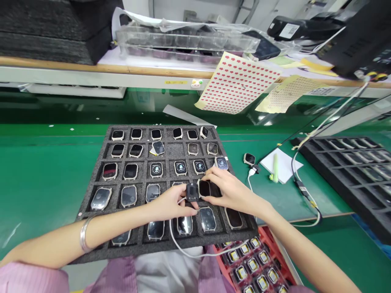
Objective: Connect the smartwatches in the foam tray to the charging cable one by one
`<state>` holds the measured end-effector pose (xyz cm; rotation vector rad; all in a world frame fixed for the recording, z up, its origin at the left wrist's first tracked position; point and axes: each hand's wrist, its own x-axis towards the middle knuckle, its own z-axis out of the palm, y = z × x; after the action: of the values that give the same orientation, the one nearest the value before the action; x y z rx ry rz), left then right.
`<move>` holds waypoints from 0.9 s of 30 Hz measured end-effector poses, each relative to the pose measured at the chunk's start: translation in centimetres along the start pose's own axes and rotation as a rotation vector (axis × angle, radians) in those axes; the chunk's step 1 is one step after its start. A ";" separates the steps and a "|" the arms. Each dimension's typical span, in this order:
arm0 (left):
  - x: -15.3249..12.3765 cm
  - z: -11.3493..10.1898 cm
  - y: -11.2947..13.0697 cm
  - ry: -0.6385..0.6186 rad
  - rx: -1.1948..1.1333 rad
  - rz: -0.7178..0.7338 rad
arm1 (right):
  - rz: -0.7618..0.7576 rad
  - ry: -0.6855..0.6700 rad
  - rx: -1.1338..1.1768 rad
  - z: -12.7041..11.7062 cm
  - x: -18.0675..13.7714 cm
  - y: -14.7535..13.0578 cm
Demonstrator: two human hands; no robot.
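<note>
A small black charging dock [192,192] with a white cable is pinched in my left hand [172,202]. Beside it, my right hand [224,189] grips a smartwatch case [204,188] with a dark screen by its edges. Dock and watch are side by side; whether they touch I cannot tell. Both hands are above a dark grey foam tray [175,149] whose pockets hold several strapless watches. A few of these, such as the lit watch [180,167], show a dial. Under my hands lie more watches, partly hidden by my fingers and forearms.
A single watch [249,158] lies right of the tray near a white cable plug [252,171] and a white pad [285,167]. Another foam tray [330,156] stands far right. Below is a red tray [282,260] of watch parts. Sticker sheets [238,83] hang from the shelf.
</note>
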<state>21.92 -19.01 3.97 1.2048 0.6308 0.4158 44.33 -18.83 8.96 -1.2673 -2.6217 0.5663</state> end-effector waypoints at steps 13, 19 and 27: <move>-0.1 0.3 0.3 0.063 -0.021 0.050 | -0.118 0.154 0.056 1.7 0.2 -3.7; -0.3 0.0 0.4 0.096 -0.053 -0.017 | -0.072 0.217 0.004 2.8 0.2 -3.9; -0.4 0.3 1.4 0.046 -0.168 -0.060 | 0.010 0.113 0.054 -0.3 -2.6 -0.8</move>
<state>21.84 -18.99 5.48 1.0171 0.6567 0.4380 45.44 -21.26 9.56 -1.2591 -2.4931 0.5461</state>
